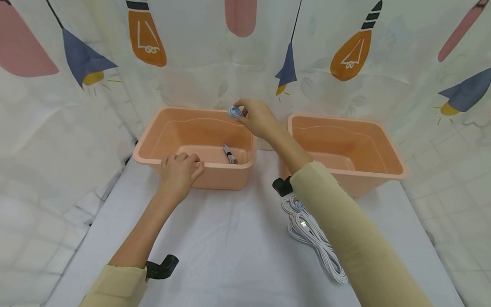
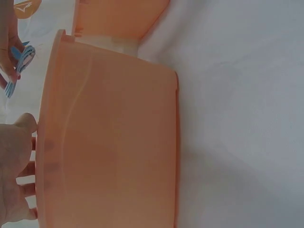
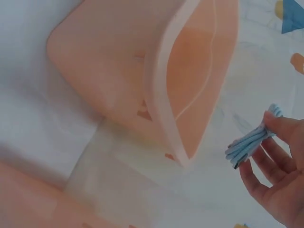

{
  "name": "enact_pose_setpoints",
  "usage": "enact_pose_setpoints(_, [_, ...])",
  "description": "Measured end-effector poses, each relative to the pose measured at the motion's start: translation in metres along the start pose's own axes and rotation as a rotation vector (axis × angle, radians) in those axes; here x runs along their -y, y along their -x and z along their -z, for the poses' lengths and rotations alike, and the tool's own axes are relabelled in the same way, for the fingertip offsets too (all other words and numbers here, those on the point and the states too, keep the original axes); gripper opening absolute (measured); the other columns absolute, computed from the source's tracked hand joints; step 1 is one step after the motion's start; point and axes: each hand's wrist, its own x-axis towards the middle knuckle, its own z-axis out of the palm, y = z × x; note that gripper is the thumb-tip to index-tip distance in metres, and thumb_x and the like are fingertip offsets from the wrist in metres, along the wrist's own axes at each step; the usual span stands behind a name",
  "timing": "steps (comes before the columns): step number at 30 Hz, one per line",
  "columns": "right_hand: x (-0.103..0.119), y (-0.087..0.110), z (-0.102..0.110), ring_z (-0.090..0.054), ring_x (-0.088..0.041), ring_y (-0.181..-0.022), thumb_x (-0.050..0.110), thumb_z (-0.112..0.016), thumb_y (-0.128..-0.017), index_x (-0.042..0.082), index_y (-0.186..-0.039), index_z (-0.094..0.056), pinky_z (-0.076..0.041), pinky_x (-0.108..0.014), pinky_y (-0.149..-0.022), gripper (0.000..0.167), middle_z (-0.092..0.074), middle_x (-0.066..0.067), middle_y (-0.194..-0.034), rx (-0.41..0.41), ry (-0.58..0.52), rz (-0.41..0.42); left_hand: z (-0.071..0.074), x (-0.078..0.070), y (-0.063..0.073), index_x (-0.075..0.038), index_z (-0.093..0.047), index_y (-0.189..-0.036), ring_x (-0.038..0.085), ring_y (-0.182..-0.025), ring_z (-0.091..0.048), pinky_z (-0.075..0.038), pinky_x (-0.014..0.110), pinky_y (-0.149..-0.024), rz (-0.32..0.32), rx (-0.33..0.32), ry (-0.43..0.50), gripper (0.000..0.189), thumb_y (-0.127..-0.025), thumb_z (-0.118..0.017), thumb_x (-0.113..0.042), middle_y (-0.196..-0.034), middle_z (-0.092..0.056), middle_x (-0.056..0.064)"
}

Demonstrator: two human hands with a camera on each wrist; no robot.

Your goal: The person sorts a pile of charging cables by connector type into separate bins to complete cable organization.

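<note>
My right hand (image 1: 258, 118) pinches a small coiled light-blue cable (image 1: 235, 112) between thumb and fingers. It is held up near the back right corner of the left orange plastic bin (image 1: 199, 177). In the right wrist view the cable bundle (image 3: 249, 145) is folded into a short stack, apart from the bin wall. My left hand (image 1: 178, 175) grips the front rim of that bin, fingers hooked over the edge. Inside the bin lies a grey cable bundle (image 1: 229, 152) with a black tie.
A second orange bin (image 1: 368, 174) stands to the right. Several long white cable coils (image 1: 307, 226) lie on the white-covered table (image 1: 230, 247) in front of it, partly hidden by my right sleeve. A patterned curtain (image 1: 192, 81) hangs behind the bins.
</note>
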Motion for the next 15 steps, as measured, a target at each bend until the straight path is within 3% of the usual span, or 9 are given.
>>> enact_pose_setpoints(15, [0.006,-0.027,0.001,-0.066,-0.024,-0.105,0.011,-0.065,-0.105,0.003,-0.148,-0.057,-0.055,-0.034,-0.092,0.044,-0.071,-0.018,-0.123,-0.026,0.028,-0.009,-0.001,0.0,0.0,-0.003,-0.071,-0.11,0.051,-0.105,-0.058,-0.033,0.07,-0.111,-0.013,-0.021,0.02,0.028,-0.108,-0.056,-0.027,-0.113,-0.071,0.025])
